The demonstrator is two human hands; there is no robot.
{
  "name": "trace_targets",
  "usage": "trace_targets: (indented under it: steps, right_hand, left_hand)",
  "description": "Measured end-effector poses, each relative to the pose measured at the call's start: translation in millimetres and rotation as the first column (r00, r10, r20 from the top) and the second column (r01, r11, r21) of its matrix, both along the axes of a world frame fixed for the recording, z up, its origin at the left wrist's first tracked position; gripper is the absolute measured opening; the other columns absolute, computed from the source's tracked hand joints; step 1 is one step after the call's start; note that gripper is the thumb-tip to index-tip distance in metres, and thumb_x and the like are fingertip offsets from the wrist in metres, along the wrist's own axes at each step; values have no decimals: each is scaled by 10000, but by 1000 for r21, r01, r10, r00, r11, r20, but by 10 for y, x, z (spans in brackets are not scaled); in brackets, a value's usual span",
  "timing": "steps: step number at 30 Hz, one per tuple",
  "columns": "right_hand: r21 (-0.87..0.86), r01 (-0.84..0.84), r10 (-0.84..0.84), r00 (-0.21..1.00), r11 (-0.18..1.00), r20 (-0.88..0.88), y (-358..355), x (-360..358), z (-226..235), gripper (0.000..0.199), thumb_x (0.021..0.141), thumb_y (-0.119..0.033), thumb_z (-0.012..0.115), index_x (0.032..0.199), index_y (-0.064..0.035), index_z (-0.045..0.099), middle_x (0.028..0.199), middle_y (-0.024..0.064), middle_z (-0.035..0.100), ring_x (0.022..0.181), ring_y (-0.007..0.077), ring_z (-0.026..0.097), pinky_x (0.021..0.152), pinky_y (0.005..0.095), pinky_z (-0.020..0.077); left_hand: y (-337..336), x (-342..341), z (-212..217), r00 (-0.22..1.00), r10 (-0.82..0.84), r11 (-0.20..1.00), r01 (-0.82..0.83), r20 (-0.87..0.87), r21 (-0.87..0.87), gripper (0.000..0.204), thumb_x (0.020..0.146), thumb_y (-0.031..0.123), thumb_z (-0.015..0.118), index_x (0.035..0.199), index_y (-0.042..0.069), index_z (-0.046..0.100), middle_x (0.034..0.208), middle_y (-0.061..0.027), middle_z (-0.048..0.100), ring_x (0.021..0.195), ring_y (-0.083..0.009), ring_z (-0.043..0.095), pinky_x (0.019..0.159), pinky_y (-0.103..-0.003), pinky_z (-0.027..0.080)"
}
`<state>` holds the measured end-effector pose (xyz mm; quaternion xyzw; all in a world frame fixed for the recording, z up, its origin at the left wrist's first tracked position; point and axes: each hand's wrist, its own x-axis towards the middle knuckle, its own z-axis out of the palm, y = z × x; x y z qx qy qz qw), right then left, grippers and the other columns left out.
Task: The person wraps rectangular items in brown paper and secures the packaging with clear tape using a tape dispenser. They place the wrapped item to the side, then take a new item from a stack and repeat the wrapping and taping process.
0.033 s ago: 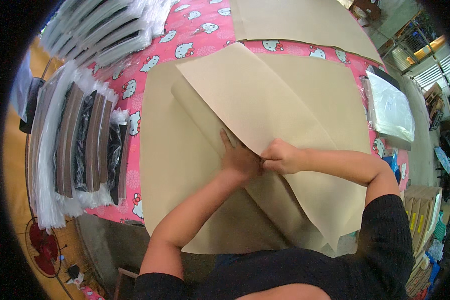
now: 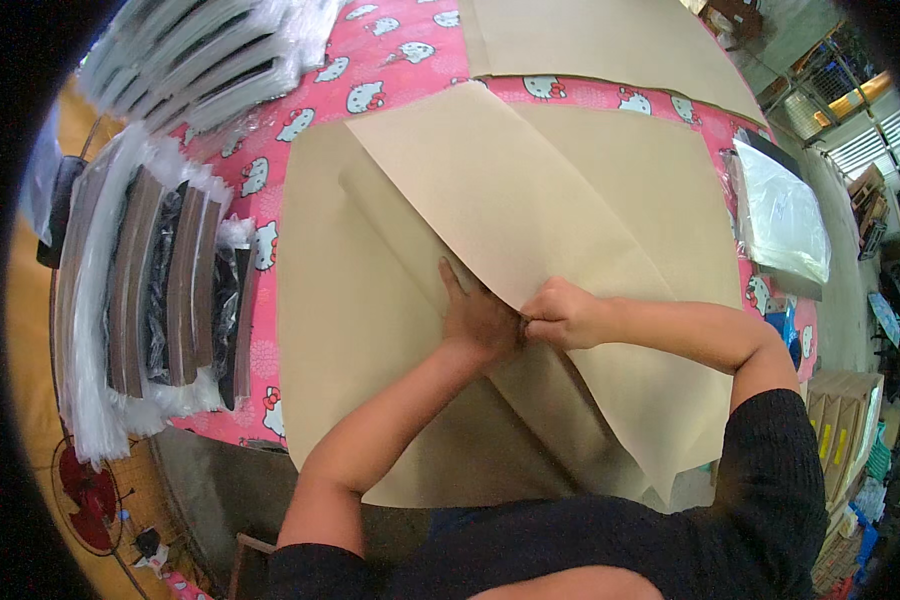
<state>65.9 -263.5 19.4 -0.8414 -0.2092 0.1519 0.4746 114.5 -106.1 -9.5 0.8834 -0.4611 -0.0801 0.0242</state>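
Starting at far left, plastic-wrapped bundles [image 2: 140,290] line the pink tablecloth [image 2: 266,345]. Next, the left forearm [image 2: 385,420] slants up and rightward from the lower edge, elbow bent, over the big brown sheet [image 2: 355,300], which covers the middle of the table. And the left hand [image 2: 478,318] is right there at the centre, back up, one digit pointing away from the body, the others tucked by the flap's edge; whether they grip, I can't tell. Just beside it, the right hand [image 2: 562,312] is balled tight, pinching the edge of the paler brown flap [image 2: 510,190] lying diagonally across the sheet. Its right forearm [image 2: 680,328] runs nearly level, elbow out wide.
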Motion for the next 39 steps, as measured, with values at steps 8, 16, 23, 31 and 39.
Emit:
trace_targets:
  steps: [8, 16, 23, 31, 39]
  right_hand:
    - [84, 118, -131, 975, 990, 178, 72, -158, -179, 293, 795, -139, 547, 577, -6, 402, 536, 176, 434, 498, 353, 455, 484, 408, 366]
    - [-385, 321, -306, 947, 866, 102, 262, -249, -51, 432, 868, -313, 483, 1258, -149, 397, 610, 126, 565, 558, 302, 575, 507, 424, 426]
    - [-569, 542, -320, 835, 618, 447, 677, -385, -191, 481, 798, -219, 485, 1276, -170, 465, 646, 102, 581, 607, 289, 601, 499, 379, 451]
    - [-396, 892, -580, 444, 216, 683, -138, -1308, -544, 187, 765, -175, 517, 855, -31, 594, 863, 167, 561, 836, 296, 542, 757, 457, 416]
    - [-464, 673, -642, -20, -575, 766, -2008, -3103, -439, 686, 778, -248, 593, 1365, -69, 284, 1149, 210, 496, 1111, 354, 461, 953, 583, 295]
  left_hand:
    - [17, -27, 22, 999, -37, 999, 37, 26, 7, 674, 776, 465, 502, 1347, 145, 339, 1407, -142, 277, 1312, -364, 191, 923, -741, 123]
    - [238, 531, -85, 847, -231, 905, 5, -479, -426, 433, 741, 206, 535, 1140, 36, 551, 1117, -190, 564, 1078, -339, 499, 942, -400, 380]
    - [224, 1253, 94, 969, 124, 955, -59, 213, -291, 567, 859, 453, 458, 1330, 142, 408, 1396, -130, 340, 1238, -318, 343, 1005, -535, 183]
    - [-12, 946, 139, 993, 117, 993, -117, -5, 13, 534, 856, 482, 482, 1333, 252, 413, 1419, -55, 337, 1223, -361, 336, 1039, -483, 200]
    - [197, 1291, 17, 997, 49, 998, -51, -56, -38, 520, 846, 416, 540, 1294, 163, 470, 1365, -185, 380, 1201, -374, 366, 1013, -407, 284]
